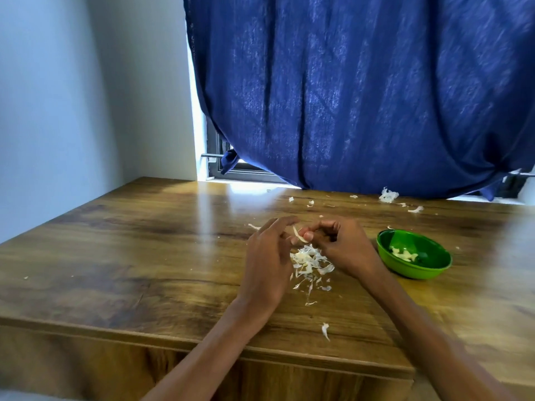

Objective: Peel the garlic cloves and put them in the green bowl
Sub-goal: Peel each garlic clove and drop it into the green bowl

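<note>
A dark blue woven curtain (362, 91) hangs in soft folds behind a glossy wood-grain counter (130, 256). The left hand (267, 261) and right hand (341, 247) meet above a heap of thin, papery peels (309, 263). The right grip is curled, thumb and fingers pinching a pale, slim clove (298, 235); the left fingers are loosely spread, their tips at the clove. Just right of the right hand sits a round, shiny green bowl (434, 269) holding a few pale peeled cloves (405, 255). Stray scraps (388, 195) lie near the curtain.
</note>
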The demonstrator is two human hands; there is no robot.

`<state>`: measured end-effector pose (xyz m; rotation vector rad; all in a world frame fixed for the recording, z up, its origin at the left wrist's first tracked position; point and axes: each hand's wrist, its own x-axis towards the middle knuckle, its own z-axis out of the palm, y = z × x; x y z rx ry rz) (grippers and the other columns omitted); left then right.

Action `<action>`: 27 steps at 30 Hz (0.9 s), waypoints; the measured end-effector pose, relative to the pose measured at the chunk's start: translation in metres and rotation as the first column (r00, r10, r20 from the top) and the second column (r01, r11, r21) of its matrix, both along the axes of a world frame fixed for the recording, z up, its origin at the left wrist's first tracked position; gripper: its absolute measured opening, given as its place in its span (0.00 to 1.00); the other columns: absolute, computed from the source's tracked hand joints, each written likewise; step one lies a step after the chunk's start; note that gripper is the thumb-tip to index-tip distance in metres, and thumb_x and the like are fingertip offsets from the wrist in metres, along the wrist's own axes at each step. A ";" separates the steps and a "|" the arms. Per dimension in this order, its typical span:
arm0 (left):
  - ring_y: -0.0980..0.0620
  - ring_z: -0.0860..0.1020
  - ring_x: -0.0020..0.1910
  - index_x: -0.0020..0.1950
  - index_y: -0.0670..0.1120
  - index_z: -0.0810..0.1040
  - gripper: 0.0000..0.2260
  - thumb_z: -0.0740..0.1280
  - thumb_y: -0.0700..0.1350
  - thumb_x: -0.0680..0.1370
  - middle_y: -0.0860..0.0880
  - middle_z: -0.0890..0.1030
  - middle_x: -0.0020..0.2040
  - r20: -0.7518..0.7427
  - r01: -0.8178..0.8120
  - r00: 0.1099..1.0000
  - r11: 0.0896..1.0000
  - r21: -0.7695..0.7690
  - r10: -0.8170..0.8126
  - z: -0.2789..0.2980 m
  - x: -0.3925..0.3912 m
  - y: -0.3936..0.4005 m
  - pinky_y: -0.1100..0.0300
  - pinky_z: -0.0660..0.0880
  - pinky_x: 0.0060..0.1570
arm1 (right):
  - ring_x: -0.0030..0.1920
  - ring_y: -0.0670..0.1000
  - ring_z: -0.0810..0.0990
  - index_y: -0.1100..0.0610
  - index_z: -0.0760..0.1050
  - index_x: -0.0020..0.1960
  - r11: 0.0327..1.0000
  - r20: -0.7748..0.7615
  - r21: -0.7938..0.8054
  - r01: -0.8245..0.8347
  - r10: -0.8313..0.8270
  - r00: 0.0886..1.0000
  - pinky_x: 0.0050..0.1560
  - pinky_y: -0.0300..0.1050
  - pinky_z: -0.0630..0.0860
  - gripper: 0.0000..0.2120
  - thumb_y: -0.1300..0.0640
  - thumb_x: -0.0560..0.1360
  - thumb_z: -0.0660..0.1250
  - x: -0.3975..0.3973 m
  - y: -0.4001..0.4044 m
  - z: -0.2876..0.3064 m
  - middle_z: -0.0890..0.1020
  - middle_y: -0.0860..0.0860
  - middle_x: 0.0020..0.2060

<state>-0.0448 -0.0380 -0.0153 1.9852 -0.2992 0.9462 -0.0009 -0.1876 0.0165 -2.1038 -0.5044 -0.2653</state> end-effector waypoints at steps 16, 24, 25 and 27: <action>0.56 0.83 0.44 0.45 0.51 0.82 0.10 0.80 0.40 0.72 0.56 0.80 0.49 -0.100 0.131 0.985 0.987 -0.093 -0.140 0.009 0.036 0.002 0.53 0.83 0.42 | 0.44 0.33 0.80 0.47 0.84 0.50 0.991 0.104 0.078 0.107 -0.115 0.988 0.42 0.26 0.75 0.07 0.56 0.74 0.75 -0.006 -0.010 -0.009 0.81 0.34 0.39; 0.52 0.81 0.48 0.40 0.57 0.78 0.12 0.76 0.42 0.74 0.56 0.76 0.47 -0.124 0.176 0.974 0.980 -0.096 -0.187 0.008 0.037 0.007 0.54 0.79 0.46 | 0.45 0.26 0.77 0.50 0.84 0.53 0.996 0.247 0.054 0.066 -0.077 0.966 0.46 0.21 0.71 0.09 0.60 0.75 0.73 -0.011 -0.008 -0.012 0.79 0.30 0.41; 0.50 0.80 0.49 0.40 0.57 0.77 0.12 0.75 0.41 0.75 0.55 0.75 0.47 -0.131 0.183 0.972 0.979 -0.091 -0.194 0.006 0.037 0.008 0.48 0.80 0.47 | 0.45 0.26 0.77 0.51 0.85 0.53 0.997 0.252 0.057 0.058 -0.070 0.965 0.46 0.21 0.71 0.09 0.61 0.75 0.73 -0.011 -0.007 -0.013 0.79 0.31 0.41; 0.46 0.79 0.51 0.41 0.58 0.77 0.12 0.74 0.42 0.77 0.52 0.74 0.48 -0.147 0.196 0.968 0.978 -0.073 -0.205 0.004 0.037 0.009 0.41 0.81 0.49 | 0.46 0.30 0.79 0.52 0.85 0.51 0.997 0.270 0.061 0.051 -0.066 0.961 0.45 0.23 0.72 0.08 0.61 0.74 0.74 -0.010 -0.005 -0.016 0.81 0.33 0.41</action>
